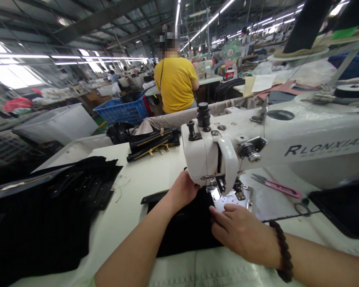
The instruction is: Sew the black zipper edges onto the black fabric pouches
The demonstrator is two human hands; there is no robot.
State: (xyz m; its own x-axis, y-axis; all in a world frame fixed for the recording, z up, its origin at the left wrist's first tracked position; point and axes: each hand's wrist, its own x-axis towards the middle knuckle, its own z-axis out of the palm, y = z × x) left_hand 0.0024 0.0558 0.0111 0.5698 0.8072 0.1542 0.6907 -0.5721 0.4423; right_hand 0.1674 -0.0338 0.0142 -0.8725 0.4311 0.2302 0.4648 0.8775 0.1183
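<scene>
A black fabric piece (185, 231) lies on the sewing machine's bed, with its far right part under the machine head (199, 155). My left hand (184, 190) rests on its far part, close to the needle area; the head hides most of those fingers. At the fabric's right edge, my right hand (242, 231) has fingers closed on the cloth, beside the metal needle plate (227, 201). A dark strip (154, 197) sticks out from the fabric's left side, by my left forearm.
Pink-handled thread snips (277, 186) and a dark phone-like slab (344, 207) lie right. Stacked black pieces (48, 215) cover the left; black zippered pieces (154, 143) lie behind. Beyond are a blue crate (122, 111) and a person in yellow (176, 83).
</scene>
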